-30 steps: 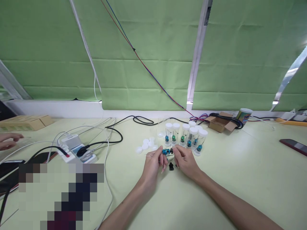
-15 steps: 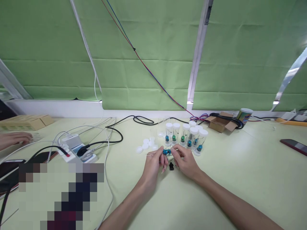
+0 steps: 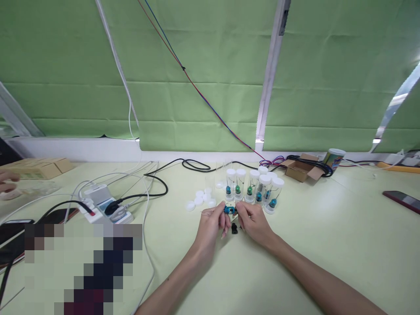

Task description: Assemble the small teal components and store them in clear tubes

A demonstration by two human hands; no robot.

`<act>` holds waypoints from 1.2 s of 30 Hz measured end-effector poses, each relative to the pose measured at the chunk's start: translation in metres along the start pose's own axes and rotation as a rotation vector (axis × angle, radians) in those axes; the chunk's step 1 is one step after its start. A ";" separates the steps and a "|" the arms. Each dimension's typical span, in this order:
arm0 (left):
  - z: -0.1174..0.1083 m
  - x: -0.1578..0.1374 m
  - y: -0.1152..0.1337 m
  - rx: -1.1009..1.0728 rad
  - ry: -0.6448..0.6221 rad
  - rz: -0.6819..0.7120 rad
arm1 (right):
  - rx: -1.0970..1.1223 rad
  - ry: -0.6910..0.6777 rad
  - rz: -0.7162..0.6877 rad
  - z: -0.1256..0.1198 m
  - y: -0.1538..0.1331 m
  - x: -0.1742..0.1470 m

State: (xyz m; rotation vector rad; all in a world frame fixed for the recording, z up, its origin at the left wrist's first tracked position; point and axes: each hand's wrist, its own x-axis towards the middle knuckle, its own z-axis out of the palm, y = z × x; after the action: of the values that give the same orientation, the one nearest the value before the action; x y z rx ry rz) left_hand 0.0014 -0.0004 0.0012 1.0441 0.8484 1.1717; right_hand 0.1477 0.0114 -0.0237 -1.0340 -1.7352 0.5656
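Between my two hands is a small blue part [image 3: 230,210], too small to name, with a thin wire-like piece sticking out to the left. My left hand [image 3: 212,221] pinches its left end between thumb and fingers. At its right end, the fingertips of my right hand [image 3: 252,217] are closed on it. Just below, a small black piece [image 3: 234,228] lies on the table. Behind my hands stand several clear tubes with white caps [image 3: 241,181], holding blue or green parts. White round caps [image 3: 198,200] lie to the left of them.
Power strips with plugs and cables [image 3: 108,205] lie to the left. An open cardboard box [image 3: 302,168] and a can [image 3: 334,158] stand at the back right. A phone [image 3: 402,201] lies far right. Another person's hand [image 3: 9,183] is at the left edge.
The blue part has turned slightly between my fingers, and my right fingertips have shifted a little. The other person's hand has moved left and up.
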 end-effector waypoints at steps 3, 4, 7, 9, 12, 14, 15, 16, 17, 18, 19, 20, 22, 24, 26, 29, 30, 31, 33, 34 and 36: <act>0.001 -0.001 0.002 -0.019 0.015 -0.010 | 0.003 0.013 0.008 0.000 0.001 -0.001; 0.001 -0.001 0.003 -0.028 0.025 -0.013 | 0.007 0.016 0.011 0.000 0.001 -0.001; 0.002 -0.001 0.005 -0.059 0.054 -0.029 | 0.035 0.004 0.030 0.000 0.001 -0.001; 0.002 0.000 0.005 -0.073 0.061 -0.036 | 0.066 -0.012 0.037 0.000 0.000 -0.001; 0.001 0.000 0.003 -0.085 0.064 -0.036 | 0.105 -0.035 0.027 0.001 -0.001 -0.002; 0.001 -0.001 0.003 -0.089 0.062 -0.036 | 0.114 -0.048 0.018 0.001 -0.001 -0.002; 0.001 -0.002 0.003 -0.089 0.060 -0.036 | 0.113 -0.050 0.016 0.001 -0.001 -0.002; 0.001 -0.002 0.003 -0.089 0.057 -0.035 | 0.110 -0.052 0.016 0.001 -0.001 -0.002; 0.001 -0.002 0.003 -0.087 0.054 -0.035 | 0.106 -0.049 0.017 0.000 -0.001 -0.003; 0.001 -0.002 0.003 -0.086 0.053 -0.036 | 0.103 -0.050 0.017 0.000 -0.001 -0.002; 0.001 -0.002 0.003 -0.084 0.052 -0.037 | 0.101 -0.050 0.018 0.000 -0.001 -0.002; 0.001 -0.002 0.003 -0.083 0.052 -0.039 | 0.101 -0.051 0.017 0.000 -0.001 -0.002; 0.001 -0.001 0.003 -0.081 0.048 -0.042 | 0.098 -0.054 0.016 0.000 -0.001 -0.002; 0.001 -0.001 0.003 -0.077 0.045 -0.043 | 0.091 -0.054 0.015 0.000 0.000 -0.002; 0.001 -0.001 0.002 -0.072 0.046 -0.044 | 0.082 -0.051 0.014 0.000 0.000 -0.002; 0.001 -0.001 0.001 -0.068 0.043 -0.038 | 0.068 -0.041 0.015 0.000 0.001 -0.002; 0.001 -0.002 0.001 -0.068 0.040 -0.034 | 0.062 -0.036 0.015 0.000 0.001 -0.002; 0.001 -0.002 0.001 -0.066 0.036 -0.030 | 0.056 -0.033 0.015 0.000 0.002 -0.001; 0.001 -0.002 0.001 -0.062 0.027 -0.027 | 0.043 -0.024 0.013 0.000 0.002 -0.001; 0.001 -0.002 0.001 -0.059 0.023 -0.028 | 0.036 -0.019 0.012 0.001 0.002 0.000; 0.001 -0.001 0.000 -0.050 0.018 -0.029 | 0.017 -0.008 0.007 0.001 0.002 0.000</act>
State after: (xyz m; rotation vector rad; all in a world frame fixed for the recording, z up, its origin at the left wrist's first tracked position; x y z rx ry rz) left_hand 0.0018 -0.0015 0.0018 0.9788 0.8416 1.1731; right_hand 0.1478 0.0126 -0.0254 -1.0277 -1.7318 0.5886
